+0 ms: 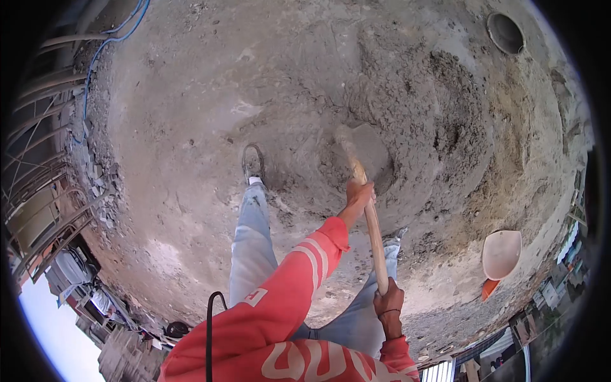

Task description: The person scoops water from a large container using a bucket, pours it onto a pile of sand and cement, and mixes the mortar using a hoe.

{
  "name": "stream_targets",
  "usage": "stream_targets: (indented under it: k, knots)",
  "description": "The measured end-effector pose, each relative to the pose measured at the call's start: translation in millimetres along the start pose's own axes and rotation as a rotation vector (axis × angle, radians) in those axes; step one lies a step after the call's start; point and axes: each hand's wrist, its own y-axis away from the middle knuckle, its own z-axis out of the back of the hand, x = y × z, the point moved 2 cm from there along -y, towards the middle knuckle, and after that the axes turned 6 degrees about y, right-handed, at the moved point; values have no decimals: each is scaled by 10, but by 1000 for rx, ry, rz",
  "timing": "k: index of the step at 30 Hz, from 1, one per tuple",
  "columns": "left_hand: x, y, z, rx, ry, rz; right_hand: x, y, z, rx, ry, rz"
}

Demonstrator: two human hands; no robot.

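Observation:
My left hand (361, 193) is wrapped round the middle of a wooden tool handle (374, 235), its arm in a red sleeve stretched forward. Lower down, my right hand (389, 299) grips the handle's rear end, with a dark band on the wrist. The handle runs forward to a grey, mortar-coated blade (372, 148), which rests in wet grey mix. Around and to the right of the blade spreads a rough heap of this mix (445, 121). The exact shape of the blade is partly hidden by the coating.
My shoes stand on the ground, the left one (253, 163) left of the mix. A round container (505, 33) lies at the upper right, a pale scoop-like pan (501, 254) at the lower right. Blue hose (95, 60), rubble (105, 191) and poles (48, 83) line the left edge.

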Motion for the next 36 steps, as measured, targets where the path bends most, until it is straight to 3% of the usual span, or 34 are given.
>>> stream_targets:
  k: [4, 8, 11, 14, 16, 19, 23, 28, 34, 36]
  knots:
    - [-1022, 275, 398, 1, 5, -168, 830, -57, -84, -52, -167, 90]
    - [-2300, 128, 1273, -63, 175, -410, 1917, -734, -259, -76, -56, 332]
    - [-3288, -174, 1993, -294, 130, -731, 3124, -1555, -318, -62, -75, 506]
    - [-3876, -740, 2729, -500, -60, -650, 4422, -2221, -271, -47, -61, 647]
    - [-4005, -963, 2957, -456, -97, -633, 5077, -2520, -135, 11, -41, 660]
    - [-4146, -1264, 3205, -377, -90, -527, 5460, -2712, 16, 68, 80, 656]
    - [-3918, -1312, 2880, -286, -39, -423, 5087, -2614, 415, 46, 112, 625]
    - [-3333, -970, 1856, -260, -84, -337, 4079, -2494, 855, 146, 134, 481]
    - [-2018, -570, 662, -261, -211, -305, 2152, -2064, 968, 163, 51, 406]
    - [-1526, -546, 386, -283, -47, -315, 1363, -1794, 953, 93, 20, 418]
